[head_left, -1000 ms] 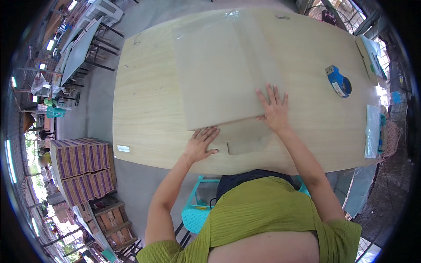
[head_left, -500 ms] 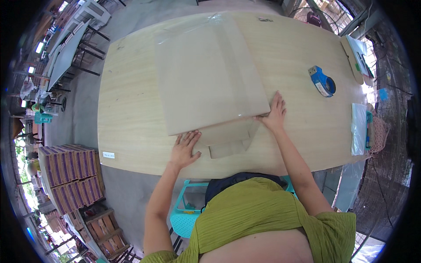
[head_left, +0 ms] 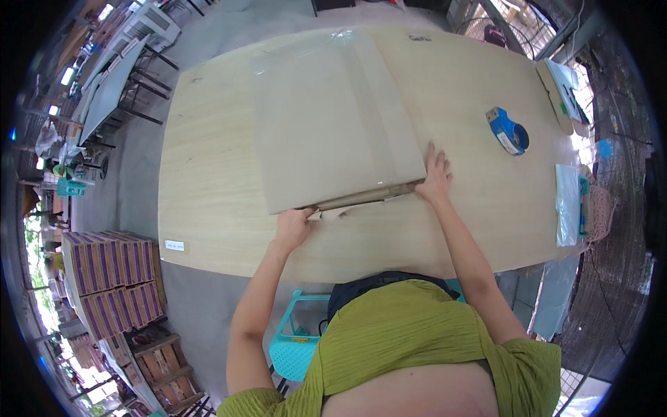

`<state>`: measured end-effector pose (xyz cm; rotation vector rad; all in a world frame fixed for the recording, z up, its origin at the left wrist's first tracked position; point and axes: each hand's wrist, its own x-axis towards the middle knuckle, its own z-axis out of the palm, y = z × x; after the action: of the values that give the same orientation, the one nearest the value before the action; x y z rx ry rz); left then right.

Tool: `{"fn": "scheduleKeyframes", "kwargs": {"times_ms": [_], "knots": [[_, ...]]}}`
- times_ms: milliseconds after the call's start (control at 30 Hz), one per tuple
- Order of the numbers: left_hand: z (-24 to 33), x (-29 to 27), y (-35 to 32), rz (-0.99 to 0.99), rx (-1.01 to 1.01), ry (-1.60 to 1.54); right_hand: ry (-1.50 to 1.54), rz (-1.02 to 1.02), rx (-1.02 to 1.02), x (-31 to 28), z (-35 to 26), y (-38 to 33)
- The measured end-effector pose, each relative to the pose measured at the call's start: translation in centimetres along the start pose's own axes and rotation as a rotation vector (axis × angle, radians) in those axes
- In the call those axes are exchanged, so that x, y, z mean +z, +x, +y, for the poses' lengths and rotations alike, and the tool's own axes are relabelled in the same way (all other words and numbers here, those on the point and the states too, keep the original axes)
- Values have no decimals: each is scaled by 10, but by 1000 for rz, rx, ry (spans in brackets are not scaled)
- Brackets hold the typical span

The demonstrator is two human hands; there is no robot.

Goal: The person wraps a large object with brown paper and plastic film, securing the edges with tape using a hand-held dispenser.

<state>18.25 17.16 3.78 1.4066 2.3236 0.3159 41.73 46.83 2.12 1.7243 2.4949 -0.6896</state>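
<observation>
A large flat cardboard box (head_left: 333,125) lies on the pale wooden table (head_left: 208,167), with clear tape (head_left: 306,45) across its far end. At the box's near left corner my left hand (head_left: 293,228) is closed on the edge, its fingertips partly hidden. A narrow gap runs along the near side, where a small cardboard flap (head_left: 340,212) sticks out beside that hand. My right hand (head_left: 435,179) rests at the near right corner, fingers spread on the table and thumb against the box.
To the right lies a blue tape dispenser (head_left: 507,132). A clipboard (head_left: 563,94) and a stack of clear plastic bags (head_left: 566,205) are along the right edge. Stacked cartons (head_left: 111,264) stand on the floor at left, and a turquoise stool (head_left: 295,347) is below the table.
The near flap that hung out toward me has gone in at the box's near side, leaving a narrow gap. My left hand has curled its fingers at the edge; the right stays at its corner.
</observation>
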Motion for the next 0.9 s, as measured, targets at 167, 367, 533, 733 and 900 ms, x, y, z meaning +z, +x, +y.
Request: {"fn": "scheduleKeyframes", "kwargs": {"times_ms": [167,367,533,733,900], "knots": [[5,-24,5,-51,-116,-79,86,54,-639,-16,20,-26],[18,-29,13,-94,-158,-80,100,178,-946,-2,-10,-31],[20,-27,5,-23,-205,-72,422,173,-911,16,-21,-25],[19,-32,-30,680,-41,183,560,134,-800,19,-23,-26],[-39,-34,-25,261,191,287,608,133,-798,21,-29,-31]]}}
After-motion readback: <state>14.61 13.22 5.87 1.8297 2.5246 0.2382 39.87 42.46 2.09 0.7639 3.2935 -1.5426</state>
